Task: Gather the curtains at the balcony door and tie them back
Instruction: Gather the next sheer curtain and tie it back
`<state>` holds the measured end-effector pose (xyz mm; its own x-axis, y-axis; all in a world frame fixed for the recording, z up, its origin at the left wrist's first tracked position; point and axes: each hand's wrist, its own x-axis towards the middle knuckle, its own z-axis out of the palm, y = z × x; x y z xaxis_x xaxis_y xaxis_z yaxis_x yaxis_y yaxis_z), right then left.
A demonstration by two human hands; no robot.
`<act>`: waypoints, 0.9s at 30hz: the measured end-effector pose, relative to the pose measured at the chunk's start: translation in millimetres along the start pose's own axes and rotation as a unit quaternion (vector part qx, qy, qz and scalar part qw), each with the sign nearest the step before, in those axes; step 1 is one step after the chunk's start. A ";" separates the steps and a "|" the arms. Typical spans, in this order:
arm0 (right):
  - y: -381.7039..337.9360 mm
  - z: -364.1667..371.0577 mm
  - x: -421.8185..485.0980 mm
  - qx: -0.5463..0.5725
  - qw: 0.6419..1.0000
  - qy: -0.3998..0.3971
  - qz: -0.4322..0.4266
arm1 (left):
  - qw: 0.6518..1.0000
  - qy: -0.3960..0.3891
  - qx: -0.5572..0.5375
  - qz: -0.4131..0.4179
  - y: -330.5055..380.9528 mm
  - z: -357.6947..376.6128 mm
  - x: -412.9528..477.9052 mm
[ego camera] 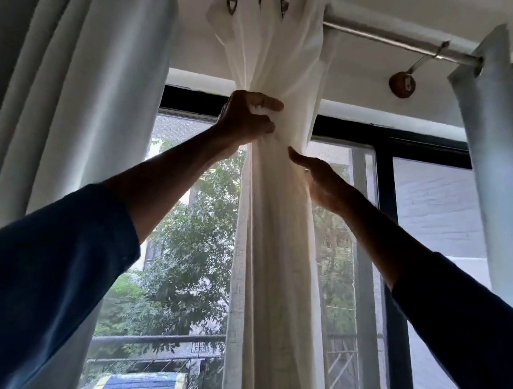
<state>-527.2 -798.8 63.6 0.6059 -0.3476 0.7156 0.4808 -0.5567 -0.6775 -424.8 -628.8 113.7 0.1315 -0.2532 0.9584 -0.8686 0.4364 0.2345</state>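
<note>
A sheer white curtain point(276, 237) hangs gathered into one thick bundle from the metal rod point(389, 34), in the middle of the head view. My left hand point(247, 118) grips the bundle high up, fingers curled round the cloth where it narrows. Just below, my right hand point(319, 178) lies against the bundle's right side with the thumb stretched out; its fingers are hidden behind the cloth. A heavier pale curtain point(98, 98) hangs bunched at the left. Another pale panel point(494, 154) hangs at the right edge.
Behind the curtains is a black-framed balcony door point(387, 194) with a mesh screen. Outside are trees and a railing point(156, 340). A round wooden rod bracket point(402, 85) sits on the wall at the upper right. The ceiling is close above the rod.
</note>
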 end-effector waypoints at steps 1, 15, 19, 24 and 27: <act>1.9 5.0 1.9 0.069 0.996 -0.052 0.001 | 0.999 -0.012 -0.041 -0.005 -1.8 -2.2 -0.9; 7.4 22.0 2.6 0.203 0.973 -0.101 -0.030 | 0.974 -0.022 -0.217 -0.052 -27.9 -7.5 -7.9; 0.9 11.5 -4.9 0.163 0.981 -0.107 -0.017 | 0.980 -0.017 -0.197 -0.040 -25.5 -6.8 -10.4; -1.5 7.5 -16.4 0.094 0.993 -0.062 0.022 | 0.998 0.030 0.006 0.049 -19.4 -2.4 -33.8; 4.3 13.8 -32.1 0.059 0.998 -0.029 0.019 | 0.986 0.042 0.140 0.078 -21.6 0.5 -66.3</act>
<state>-535.8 -779.6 35.4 0.6587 -0.3213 0.6803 0.5258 -0.4501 -0.7218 -415.0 -621.9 45.0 0.0148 -0.1245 0.9921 -0.9777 0.2063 0.0404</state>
